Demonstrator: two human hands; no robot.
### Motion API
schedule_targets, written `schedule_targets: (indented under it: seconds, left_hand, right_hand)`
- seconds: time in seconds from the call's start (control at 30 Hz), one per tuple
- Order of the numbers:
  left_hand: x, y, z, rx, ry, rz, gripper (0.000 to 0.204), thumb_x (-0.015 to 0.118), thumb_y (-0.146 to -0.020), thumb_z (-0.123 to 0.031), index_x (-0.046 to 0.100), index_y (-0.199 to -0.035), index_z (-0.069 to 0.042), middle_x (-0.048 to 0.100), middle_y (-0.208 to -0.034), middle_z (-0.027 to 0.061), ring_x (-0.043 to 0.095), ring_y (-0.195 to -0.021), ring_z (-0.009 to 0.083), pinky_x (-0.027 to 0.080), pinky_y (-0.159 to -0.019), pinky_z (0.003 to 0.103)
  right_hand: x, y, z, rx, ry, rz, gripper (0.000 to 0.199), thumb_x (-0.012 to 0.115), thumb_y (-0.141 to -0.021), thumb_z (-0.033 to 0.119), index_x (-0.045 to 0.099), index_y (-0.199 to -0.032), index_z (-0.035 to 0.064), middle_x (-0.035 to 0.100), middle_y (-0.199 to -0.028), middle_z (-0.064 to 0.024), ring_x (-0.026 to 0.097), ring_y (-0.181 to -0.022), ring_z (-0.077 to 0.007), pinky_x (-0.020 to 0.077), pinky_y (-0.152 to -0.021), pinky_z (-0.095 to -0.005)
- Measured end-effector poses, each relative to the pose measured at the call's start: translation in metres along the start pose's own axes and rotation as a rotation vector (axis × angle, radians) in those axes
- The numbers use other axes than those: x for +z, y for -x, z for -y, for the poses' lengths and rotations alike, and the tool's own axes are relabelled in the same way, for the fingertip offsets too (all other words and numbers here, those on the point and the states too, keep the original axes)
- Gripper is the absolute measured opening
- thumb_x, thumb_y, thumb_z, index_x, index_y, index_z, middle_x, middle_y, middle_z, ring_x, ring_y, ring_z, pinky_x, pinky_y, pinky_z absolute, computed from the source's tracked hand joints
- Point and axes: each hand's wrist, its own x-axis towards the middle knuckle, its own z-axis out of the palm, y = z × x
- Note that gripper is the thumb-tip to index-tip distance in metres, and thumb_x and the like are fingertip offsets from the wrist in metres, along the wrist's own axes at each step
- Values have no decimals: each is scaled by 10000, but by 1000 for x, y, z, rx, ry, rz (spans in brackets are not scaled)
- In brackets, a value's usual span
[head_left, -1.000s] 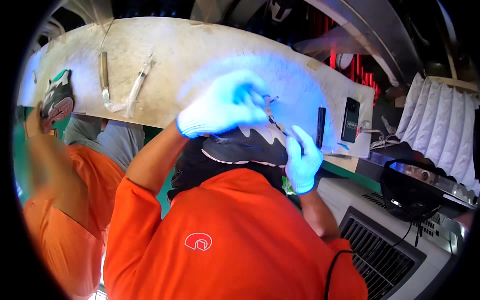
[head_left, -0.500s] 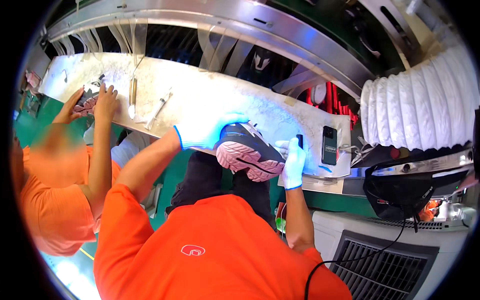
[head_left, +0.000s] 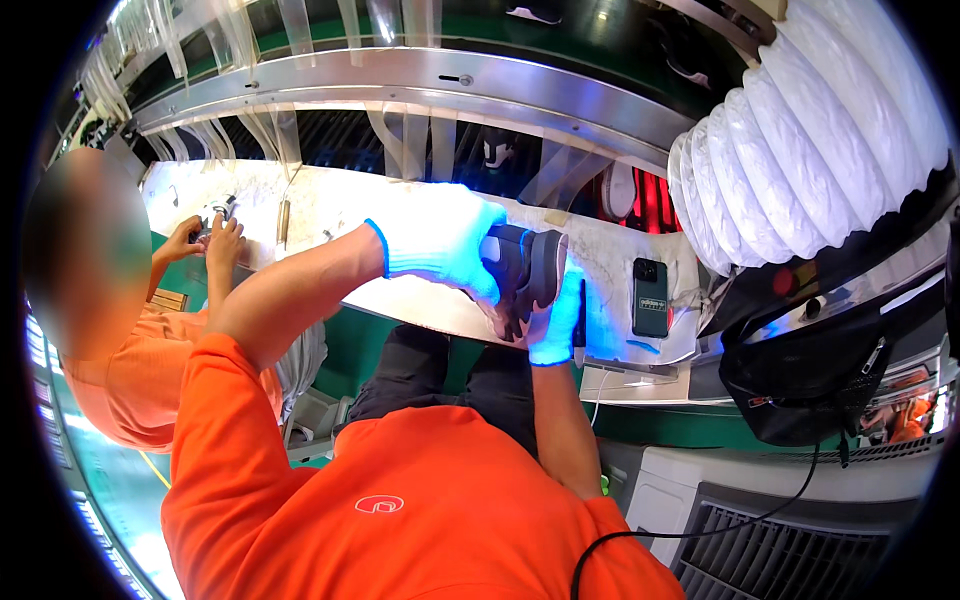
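Note:
My left hand (head_left: 450, 245), in a white knit glove, is closed around a dark sports shoe (head_left: 520, 275). The shoe is held above the near edge of the worktable, tipped on its side, with part of its pinkish sole low down. My right hand (head_left: 555, 330), also gloved in white, is up against the shoe from below and to the right. The shoe and the bright glare hide most of its fingers. Along the outer side of that hand runs a slim black object (head_left: 580, 312); whether the hand holds it does not show.
A black phone (head_left: 650, 298) lies on the pale worktable (head_left: 390, 300), right of my hands. A white ribbed duct (head_left: 745, 170) and a black bag (head_left: 805, 375) are at right. To my left, a co-worker's hands (head_left: 212, 240) handle a shoe. A metal rail (head_left: 400, 75) spans the back.
The shoe has turned, so its pink sole faces me less and its side shows more. My left hand has moved over it, and my right hand has come in closer below. The view has shifted.

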Motion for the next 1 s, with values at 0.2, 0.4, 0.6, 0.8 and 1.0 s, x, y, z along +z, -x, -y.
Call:
schedule_targets:
  seconds: [0.2,0.4,0.6,0.8,1.0]
  left_hand:
    - [-3,-18,-8,28,-7,-14,700,971,-745,-529,774,-1164,-5,817,-944,197,814,-824,353,643,-780,430]
    - [7,-20,-5,0,-119,-51,725,964,-741,-549,775,-1180,-4,812,-924,188,812,-847,348,640,-784,446]
    - [17,-5,15,110,19,-139,852,949,-740,-544,745,-1411,-60,824,-1069,216,802,-958,401,634,-880,478]
    - [10,-8,4,41,-137,-98,895,936,-737,-564,731,-1452,-66,825,-1022,227,803,-942,435,644,-854,500]
    - [9,-28,15,191,-81,-142,853,950,-705,-649,786,-1273,-35,810,-974,225,801,-864,403,635,-787,487]
  right_hand:
    - [3,22,51,-410,392,337,1090,682,-1016,703,288,-1778,31,387,-1785,-188,389,-1647,-331,294,-1367,-486]
    - [31,10,52,-524,559,479,1237,904,-877,661,329,-1730,-26,565,-1629,-199,579,-1488,-343,468,-1268,-453]
    - [-64,-37,-16,-404,746,257,925,884,-940,435,493,-1647,-15,528,-1674,-186,495,-1554,-361,364,-1315,-505]
    - [51,22,99,-438,675,541,1064,947,-817,344,448,-1695,11,538,-1672,-225,551,-1527,-299,407,-1291,-440]
    - [21,20,56,-613,80,392,854,985,-853,450,604,-1457,-18,694,-1424,-185,665,-1370,-314,551,-1130,-449]
